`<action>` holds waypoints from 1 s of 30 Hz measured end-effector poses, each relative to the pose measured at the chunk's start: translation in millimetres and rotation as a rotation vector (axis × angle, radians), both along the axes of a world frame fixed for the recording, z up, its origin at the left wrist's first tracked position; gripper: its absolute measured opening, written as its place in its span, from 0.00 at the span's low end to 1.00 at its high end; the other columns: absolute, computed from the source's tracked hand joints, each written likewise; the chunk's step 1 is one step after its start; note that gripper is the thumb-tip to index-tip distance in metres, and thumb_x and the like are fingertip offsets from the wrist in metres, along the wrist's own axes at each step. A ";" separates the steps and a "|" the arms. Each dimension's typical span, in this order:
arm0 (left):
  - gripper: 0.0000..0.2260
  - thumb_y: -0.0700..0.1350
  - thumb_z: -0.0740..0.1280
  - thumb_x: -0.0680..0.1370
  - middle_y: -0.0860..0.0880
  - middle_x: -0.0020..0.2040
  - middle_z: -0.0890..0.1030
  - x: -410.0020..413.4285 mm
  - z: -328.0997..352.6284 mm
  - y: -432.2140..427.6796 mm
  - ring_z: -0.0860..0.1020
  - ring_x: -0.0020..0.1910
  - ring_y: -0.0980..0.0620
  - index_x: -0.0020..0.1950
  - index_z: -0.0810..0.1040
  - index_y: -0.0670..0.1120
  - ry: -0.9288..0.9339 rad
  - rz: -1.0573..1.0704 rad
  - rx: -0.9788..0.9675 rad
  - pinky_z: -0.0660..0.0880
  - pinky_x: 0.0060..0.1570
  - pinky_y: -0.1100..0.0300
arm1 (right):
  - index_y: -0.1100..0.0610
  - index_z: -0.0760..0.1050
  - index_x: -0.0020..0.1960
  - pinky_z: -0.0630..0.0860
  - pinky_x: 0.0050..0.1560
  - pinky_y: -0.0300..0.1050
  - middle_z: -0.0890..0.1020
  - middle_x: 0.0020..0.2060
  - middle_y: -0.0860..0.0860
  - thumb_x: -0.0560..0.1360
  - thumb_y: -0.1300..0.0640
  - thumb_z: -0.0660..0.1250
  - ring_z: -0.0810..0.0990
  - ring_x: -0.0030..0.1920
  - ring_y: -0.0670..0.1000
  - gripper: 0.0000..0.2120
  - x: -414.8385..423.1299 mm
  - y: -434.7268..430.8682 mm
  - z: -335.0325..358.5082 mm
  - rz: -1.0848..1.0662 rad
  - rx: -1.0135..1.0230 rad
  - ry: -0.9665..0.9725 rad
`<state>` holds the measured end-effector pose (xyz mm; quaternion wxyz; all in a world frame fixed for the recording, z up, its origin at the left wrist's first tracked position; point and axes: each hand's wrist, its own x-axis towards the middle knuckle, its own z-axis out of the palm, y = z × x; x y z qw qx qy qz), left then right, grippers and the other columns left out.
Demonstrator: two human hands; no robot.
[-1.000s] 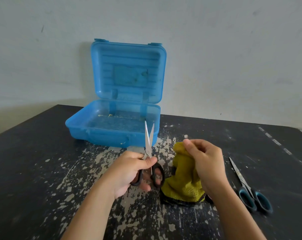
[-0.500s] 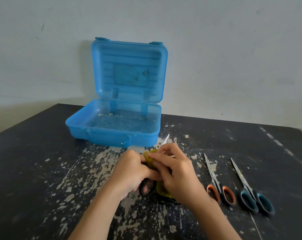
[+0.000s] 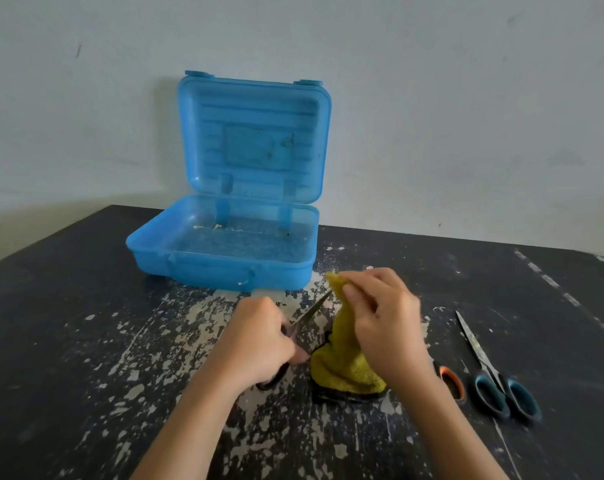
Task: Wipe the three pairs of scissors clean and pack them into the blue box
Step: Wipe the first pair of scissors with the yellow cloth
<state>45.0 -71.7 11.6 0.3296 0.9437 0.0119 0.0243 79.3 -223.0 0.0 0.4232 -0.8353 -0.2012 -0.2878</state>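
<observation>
Drawn apart from the tight clasp of half a second ago, with the right hand (image 3: 383, 320) now out past the blade tip of the black-handled scissors (image 3: 311, 310), dragging the yellow cloth (image 3: 345, 358) along the steel and up off it. Reads as one full wiping stroke on the first pair, handle to point; probably a pass or two short of clean, and nothing packed yet. On the right, pinching the cloth's top fold between thumb and curled fingers, with the rest hanging down to a heap on the black table (image 3: 68, 323). On the left hand (image 3: 259, 337), wrapped closed round the black loops, low over the table, aiming the blades up and right toward the cloth, with the blades themselves together as far as visible. To the right, not yet handled by the look of it, the orange-handled scissors (image 3: 447, 370) mostly hidden behind the right wrist, and the blue-handled scissors (image 3: 482, 358) flat just beside them. Just behind the hands, the blue box (image 3: 221, 271), lid up, holding only crumbs.
</observation>
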 end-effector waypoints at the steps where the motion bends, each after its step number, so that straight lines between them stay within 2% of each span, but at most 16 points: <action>1: 0.07 0.45 0.76 0.69 0.54 0.24 0.74 -0.6 -0.5 -0.8 0.71 0.23 0.58 0.41 0.82 0.43 -0.022 0.010 0.031 0.67 0.25 0.67 | 0.56 0.81 0.52 0.71 0.41 0.28 0.76 0.43 0.49 0.74 0.65 0.65 0.73 0.40 0.42 0.10 -6.8 5.7 -0.3 0.097 -0.066 0.009; 4: 0.03 0.41 0.70 0.71 0.51 0.30 0.75 -2.9 -1.1 -4.0 0.73 0.27 0.55 0.39 0.81 0.42 -0.083 -0.023 0.148 0.66 0.26 0.65 | 0.58 0.81 0.49 0.70 0.42 0.33 0.73 0.43 0.54 0.72 0.65 0.63 0.73 0.41 0.50 0.10 -15.1 21.9 -14.9 0.216 -0.281 -0.018; 6: 0.06 0.39 0.68 0.72 0.50 0.29 0.73 -3.3 -2.2 -5.7 0.71 0.27 0.54 0.35 0.78 0.41 -0.115 -0.019 0.195 0.65 0.25 0.63 | 0.60 0.80 0.48 0.72 0.42 0.40 0.72 0.42 0.55 0.69 0.68 0.62 0.72 0.42 0.54 0.12 -11.3 25.7 -21.5 0.173 -0.350 -0.029; 8: 0.10 0.37 0.66 0.72 0.50 0.28 0.70 -3.1 -3.6 -6.3 0.68 0.26 0.55 0.31 0.73 0.43 -0.143 -0.006 0.223 0.62 0.24 0.65 | 0.61 0.79 0.45 0.75 0.37 0.45 0.72 0.41 0.56 0.64 0.72 0.63 0.71 0.43 0.56 0.13 -6.6 25.9 -22.5 0.096 -0.365 -0.054; 11: 0.07 0.37 0.67 0.73 0.48 0.30 0.73 -0.4 -8.8 -5.8 0.69 0.27 0.53 0.34 0.76 0.40 -0.165 -0.010 0.264 0.70 0.27 0.58 | 0.63 0.80 0.45 0.73 0.41 0.45 0.73 0.43 0.57 0.63 0.76 0.66 0.67 0.44 0.53 0.14 5.9 18.7 -21.3 -0.051 -0.356 -0.044; 12: 0.07 0.38 0.68 0.72 0.47 0.31 0.73 0.8 -11.1 -5.4 0.68 0.28 0.52 0.34 0.77 0.39 -0.162 -0.019 0.276 0.71 0.28 0.56 | 0.63 0.80 0.49 0.71 0.45 0.46 0.72 0.44 0.56 0.66 0.75 0.64 0.65 0.46 0.52 0.15 11.1 13.6 -19.7 -0.101 -0.353 -0.003; 14: 0.09 0.39 0.70 0.71 0.47 0.30 0.70 2.2 -15.1 -6.2 0.65 0.27 0.52 0.32 0.74 0.41 -0.128 -0.055 0.253 0.65 0.27 0.57 | 0.63 0.78 0.55 0.64 0.48 0.42 0.68 0.47 0.53 0.72 0.73 0.58 0.62 0.49 0.50 0.16 21.4 -0.8 -20.4 -0.158 -0.346 0.109; 15: 0.12 0.40 0.71 0.71 0.48 0.28 0.69 2.8 -15.9 -5.8 0.64 0.26 0.52 0.31 0.72 0.42 -0.097 -0.075 0.207 0.63 0.27 0.58 | 0.62 0.77 0.56 0.62 0.48 0.39 0.67 0.46 0.52 0.74 0.72 0.57 0.64 0.50 0.51 0.15 25.4 -8.0 -21.3 -0.176 -0.318 0.158; 17: 0.15 0.42 0.73 0.71 0.50 0.23 0.70 2.5 -13.6 -3.7 0.66 0.21 0.52 0.28 0.72 0.41 -0.015 -0.082 -0.013 0.66 0.26 0.61 | 0.62 0.78 0.56 0.61 0.47 0.36 0.69 0.47 0.51 0.77 0.67 0.58 0.69 0.52 0.54 0.12 26.4 -14.3 -18.0 -0.232 -0.170 0.185; 19: 0.14 0.42 0.75 0.69 0.46 0.21 0.74 4.1 -9.4 0.8 0.69 0.18 0.51 0.31 0.76 0.35 0.022 -0.035 -0.258 0.68 0.24 0.64 | 0.61 0.78 0.56 0.63 0.43 0.28 0.73 0.47 0.52 0.76 0.66 0.61 0.74 0.49 0.52 0.11 18.0 -11.1 -10.7 -0.221 -0.001 0.076; 22: 0.14 0.39 0.76 0.67 0.39 0.25 0.77 4.4 -6.3 4.9 0.69 0.18 0.48 0.40 0.79 0.29 0.025 0.042 -0.518 0.63 0.19 0.65 | 0.60 0.79 0.54 0.68 0.45 0.23 0.75 0.44 0.51 0.72 0.68 0.66 0.73 0.43 0.42 0.12 -1.7 5.7 -7.9 0.056 -0.013 -0.067; 24: 0.13 0.38 0.75 0.67 0.40 0.25 0.76 2.9 -5.1 4.8 0.68 0.19 0.47 0.40 0.78 0.28 0.035 0.019 -0.581 0.59 0.17 0.65 | 0.60 0.80 0.54 0.69 0.46 0.24 0.75 0.43 0.54 0.71 0.67 0.64 0.74 0.42 0.45 0.13 -7.4 15.3 -15.8 0.170 -0.113 -0.123; 27: 0.12 0.38 0.76 0.66 0.41 0.23 0.75 -0.5 -3.1 2.7 0.68 0.18 0.47 0.38 0.77 0.31 0.062 -0.027 -0.580 0.57 0.17 0.66 | 0.62 0.80 0.52 0.69 0.46 0.27 0.74 0.42 0.58 0.73 0.62 0.60 0.73 0.43 0.51 0.13 2.2 12.1 -20.9 0.082 -0.113 -0.144; 28: 0.10 0.38 0.76 0.66 0.41 0.22 0.75 -0.8 -2.8 2.0 0.69 0.18 0.48 0.42 0.78 0.36 0.080 -0.038 -0.596 0.57 0.17 0.66 | 0.62 0.80 0.52 0.69 0.45 0.29 0.74 0.42 0.57 0.74 0.60 0.59 0.73 0.43 0.52 0.14 6.0 8.8 -20.9 0.031 -0.090 -0.145; 29: 0.15 0.38 0.76 0.67 0.41 0.23 0.75 -0.1 -4.3 1.5 0.69 0.18 0.49 0.50 0.78 0.40 0.107 -0.050 -0.618 0.57 0.17 0.66 | 0.62 0.80 0.53 0.68 0.44 0.30 0.73 0.42 0.56 0.74 0.60 0.59 0.74 0.44 0.54 0.14 10.4 5.7 -21.0 -0.025 -0.074 -0.142; 30: 0.22 0.38 0.76 0.67 0.41 0.23 0.75 0.2 -6.8 0.3 0.70 0.18 0.50 0.59 0.76 0.38 0.144 -0.063 -0.644 0.57 0.17 0.66 | 0.62 0.79 0.54 0.66 0.44 0.29 0.72 0.42 0.54 0.75 0.62 0.60 0.74 0.45 0.55 0.12 14.2 3.4 -21.4 -0.079 -0.060 -0.116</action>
